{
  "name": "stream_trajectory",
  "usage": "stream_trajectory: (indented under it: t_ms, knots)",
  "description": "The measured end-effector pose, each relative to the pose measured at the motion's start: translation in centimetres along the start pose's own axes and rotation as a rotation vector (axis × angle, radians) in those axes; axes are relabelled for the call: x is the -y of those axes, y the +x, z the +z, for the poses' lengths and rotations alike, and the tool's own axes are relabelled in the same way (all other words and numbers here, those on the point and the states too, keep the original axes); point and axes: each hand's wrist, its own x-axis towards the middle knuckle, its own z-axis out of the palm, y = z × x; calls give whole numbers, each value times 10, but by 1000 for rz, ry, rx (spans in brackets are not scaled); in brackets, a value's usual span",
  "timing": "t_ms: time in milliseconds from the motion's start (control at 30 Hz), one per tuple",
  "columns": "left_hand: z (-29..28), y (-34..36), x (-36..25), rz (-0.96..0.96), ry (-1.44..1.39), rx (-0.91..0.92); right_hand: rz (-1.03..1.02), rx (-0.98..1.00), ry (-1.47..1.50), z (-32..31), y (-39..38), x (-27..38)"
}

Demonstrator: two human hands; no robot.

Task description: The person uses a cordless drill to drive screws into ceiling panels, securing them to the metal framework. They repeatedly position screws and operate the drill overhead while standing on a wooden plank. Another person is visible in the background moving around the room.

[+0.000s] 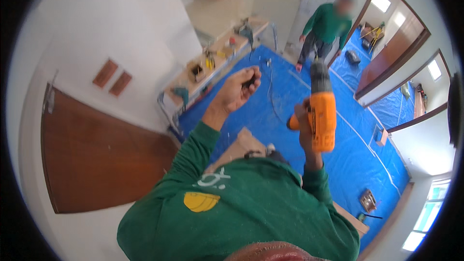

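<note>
My left hand (237,92) is raised in the middle of the view, its fingers curled round a small dark object (249,80) that I cannot make out. To its right, my right hand (303,121) grips an orange cordless drill (323,116), which is held up with its dark chuck toward the top of the view. Whether a bit is in the chuck is unclear. Both forearms, in green sleeves, come up from below.
A long plank bench (222,55) with tools runs along the left wall. A co-worker (328,26) in green stands at the back right near doorways. A blue sheet (357,150) covers the floor. A wooden door (101,154) is at left; a small wooden object (368,200) lies at lower right.
</note>
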Motion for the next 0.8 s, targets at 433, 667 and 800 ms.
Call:
stream_trajectory:
  t_ms: [433,667,800]
  knots:
    - [-63,-67,38,168,-567,-25,104,336,19,133,-9,-36]
    - [-75,-92,48,197,-643,-3,94,329,40,160,-32,-24]
    - [-77,-104,48,212,-557,30,20,347,45,168,-42,-33]
